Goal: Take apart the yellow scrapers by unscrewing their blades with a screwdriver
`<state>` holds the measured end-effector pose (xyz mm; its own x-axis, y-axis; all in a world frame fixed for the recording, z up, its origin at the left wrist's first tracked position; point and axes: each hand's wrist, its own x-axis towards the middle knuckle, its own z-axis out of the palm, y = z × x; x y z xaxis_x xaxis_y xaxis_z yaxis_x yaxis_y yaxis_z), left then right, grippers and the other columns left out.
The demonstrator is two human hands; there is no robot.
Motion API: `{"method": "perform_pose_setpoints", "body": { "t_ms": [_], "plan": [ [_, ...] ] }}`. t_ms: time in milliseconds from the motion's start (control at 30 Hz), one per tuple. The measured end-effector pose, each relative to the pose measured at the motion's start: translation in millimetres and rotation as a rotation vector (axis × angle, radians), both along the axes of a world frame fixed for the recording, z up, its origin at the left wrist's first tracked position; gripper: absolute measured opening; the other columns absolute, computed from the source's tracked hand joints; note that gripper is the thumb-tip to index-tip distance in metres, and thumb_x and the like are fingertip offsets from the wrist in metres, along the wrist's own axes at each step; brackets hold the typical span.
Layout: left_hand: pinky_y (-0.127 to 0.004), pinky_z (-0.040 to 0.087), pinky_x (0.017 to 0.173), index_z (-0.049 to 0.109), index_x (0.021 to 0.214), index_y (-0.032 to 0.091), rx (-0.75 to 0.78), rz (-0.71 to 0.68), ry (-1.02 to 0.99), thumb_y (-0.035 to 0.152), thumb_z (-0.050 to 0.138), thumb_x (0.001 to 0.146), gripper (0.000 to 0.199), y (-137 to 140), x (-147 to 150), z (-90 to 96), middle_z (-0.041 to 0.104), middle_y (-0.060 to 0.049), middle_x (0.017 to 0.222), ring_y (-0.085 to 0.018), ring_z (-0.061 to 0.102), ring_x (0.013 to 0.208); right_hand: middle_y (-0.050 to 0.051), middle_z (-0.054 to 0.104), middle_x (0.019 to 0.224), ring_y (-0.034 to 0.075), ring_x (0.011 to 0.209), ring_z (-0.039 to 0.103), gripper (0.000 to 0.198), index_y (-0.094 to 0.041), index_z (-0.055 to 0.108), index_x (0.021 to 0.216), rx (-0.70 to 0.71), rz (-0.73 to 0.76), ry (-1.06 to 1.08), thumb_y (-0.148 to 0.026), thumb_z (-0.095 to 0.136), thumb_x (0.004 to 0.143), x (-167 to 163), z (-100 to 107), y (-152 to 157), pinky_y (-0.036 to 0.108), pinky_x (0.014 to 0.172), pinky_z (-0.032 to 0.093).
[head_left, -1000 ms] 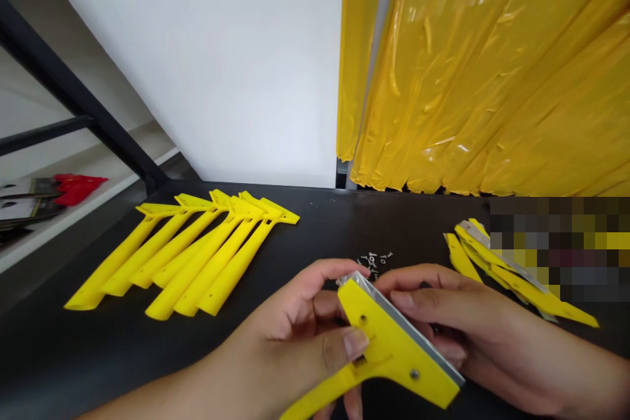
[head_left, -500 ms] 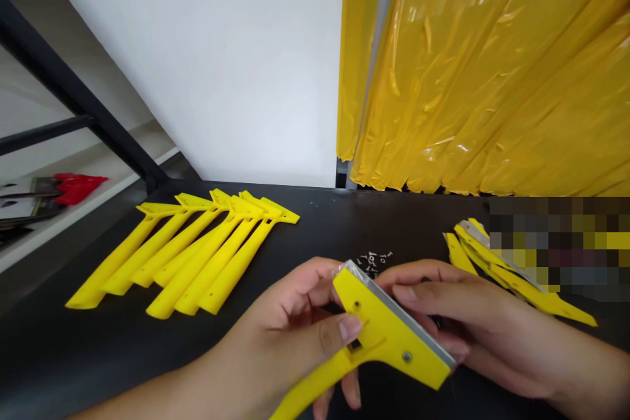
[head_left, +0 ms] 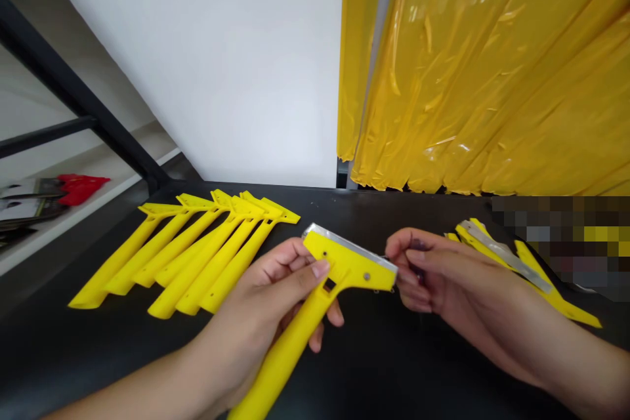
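My left hand (head_left: pixel 275 295) grips a yellow scraper (head_left: pixel 290 328) just below its head, the thumb pressed on the front face. A metal strip runs along the head's upper edge. One hole in the head shows dark and the other holds a screw (head_left: pixel 367 276). Fingers of my right hand (head_left: pixel 443 269) are closed around a small screwdriver (head_left: pixel 418 261), mostly hidden, with a dark purplish handle and a thin shaft at the head's right end. Whether the shaft touches the scraper I cannot tell.
Several yellow scraper handles (head_left: pixel 191 262) lie overlapping on the black table (head_left: pixel 354 367) at left. More yellow scraper pieces (head_left: pixel 566 312) with grey strips lie at right, partly behind my right hand. A white panel (head_left: pixel 266 79) and yellow plastic wrapping (head_left: pixel 492 79) stand behind.
The scraper has moved up and left, its head turning flatter and its handle steeper. My right hand has drawn away from behind the head to its right end, with the screwdriver now showing.
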<state>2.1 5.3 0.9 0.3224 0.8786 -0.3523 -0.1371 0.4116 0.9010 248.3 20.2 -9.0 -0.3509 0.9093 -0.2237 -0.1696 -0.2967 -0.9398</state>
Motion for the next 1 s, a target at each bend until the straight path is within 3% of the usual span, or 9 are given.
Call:
{"method": "perform_pose_setpoints", "body": {
  "t_ms": [100,200,333,433,533,667,1000],
  "plan": [
    [-0.02,0.053,0.057,0.056,0.097,0.023,0.025,0.079,0.013,0.046,0.067,0.104,0.027,5,-2,2.1,0.076,-0.002,0.074,-0.011,0.064,0.057,0.004,0.061,0.093,0.017,0.084,0.056,0.027,-0.023,0.073,0.1,0.092,-0.094,-0.028,-0.05,0.07,0.099,-1,0,-6,0.028,0.074,0.049],
    [-0.022,0.055,0.058,0.059,0.098,0.024,0.039,0.145,0.012,0.045,0.071,0.102,0.024,7,-2,0.3,0.073,0.0,0.081,-0.013,0.066,0.064,0.005,0.068,0.102,0.018,0.091,0.063,0.024,-0.028,0.077,0.107,0.377,-0.043,-0.31,-0.047,0.062,0.105,-3,4,-16,0.027,0.079,0.053],
    [-0.023,0.057,0.059,0.064,0.104,0.024,0.015,0.184,0.013,0.042,0.075,0.099,0.021,7,-2,-3.1,0.07,0.001,0.092,-0.017,0.072,0.078,0.005,0.073,0.089,0.019,0.08,0.07,0.023,-0.028,0.076,0.106,0.854,0.113,-0.659,-0.04,0.057,0.107,-5,10,-26,0.03,0.072,0.056],
    [-0.023,0.057,0.057,0.064,0.099,0.024,-0.007,0.198,0.011,0.042,0.076,0.098,0.021,6,-1,-1.4,0.069,0.001,0.086,-0.018,0.072,0.077,0.002,0.072,0.077,0.016,0.068,0.068,0.018,-0.025,0.07,0.095,1.053,0.134,-0.743,-0.033,0.058,0.107,-2,13,-26,0.027,0.066,0.055],
    [-0.023,0.056,0.057,0.062,0.096,0.024,-0.014,0.201,0.019,0.041,0.076,0.097,0.022,5,1,2.8,0.069,0.001,0.08,-0.018,0.07,0.073,-0.003,0.07,0.078,0.01,0.066,0.067,0.009,-0.026,0.063,0.097,1.117,0.04,-0.784,-0.025,0.061,0.105,5,17,-20,0.021,0.062,0.051],
    [-0.022,0.056,0.057,0.061,0.096,0.023,-0.008,0.183,0.031,0.041,0.074,0.098,0.023,3,2,4.5,0.07,-0.001,0.078,-0.018,0.069,0.073,-0.004,0.071,0.08,0.01,0.066,0.068,0.009,-0.028,0.063,0.099,1.136,-0.11,-0.883,-0.03,0.06,0.108,11,16,-9,0.023,0.061,0.05],
    [-0.022,0.056,0.058,0.061,0.095,0.024,-0.006,0.154,0.024,0.044,0.074,0.099,0.024,4,1,0.3,0.071,-0.001,0.077,-0.017,0.068,0.072,-0.005,0.069,0.08,0.009,0.067,0.067,0.008,-0.028,0.06,0.101,1.157,-0.066,-0.884,-0.028,0.059,0.109,9,4,-2,0.021,0.062,0.046]
  ]
}}
